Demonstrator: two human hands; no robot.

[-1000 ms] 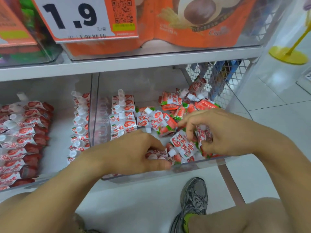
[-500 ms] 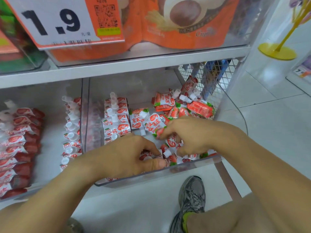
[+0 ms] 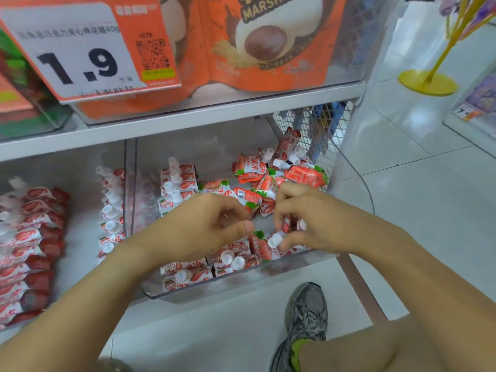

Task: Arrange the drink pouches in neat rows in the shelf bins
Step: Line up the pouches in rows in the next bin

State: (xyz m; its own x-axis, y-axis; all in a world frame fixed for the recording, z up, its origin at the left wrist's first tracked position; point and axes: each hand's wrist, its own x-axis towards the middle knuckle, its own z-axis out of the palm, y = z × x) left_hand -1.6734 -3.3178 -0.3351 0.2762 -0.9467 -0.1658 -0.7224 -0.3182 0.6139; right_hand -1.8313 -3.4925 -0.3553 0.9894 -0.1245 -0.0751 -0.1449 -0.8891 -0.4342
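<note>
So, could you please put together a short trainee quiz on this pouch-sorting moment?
1. True or false: the right hand pinches a pouch over the right bin.
2. Where do loose pouches lie jumbled: (a) back right, (b) front left?
3. What number is on the price sign?

Key: 1 true; 2 a; 3 1.9.

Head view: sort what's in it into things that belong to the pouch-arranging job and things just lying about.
Job:
- loose drink pouches in the clear bin
- neat pouch row at the bin's left
- left bin's pouch rows
- left hand, curled, contents unclear
- right hand, holding pouches

Lying about:
- price tag
- marshmallow bags above
- yellow stand
- grey shoe
</note>
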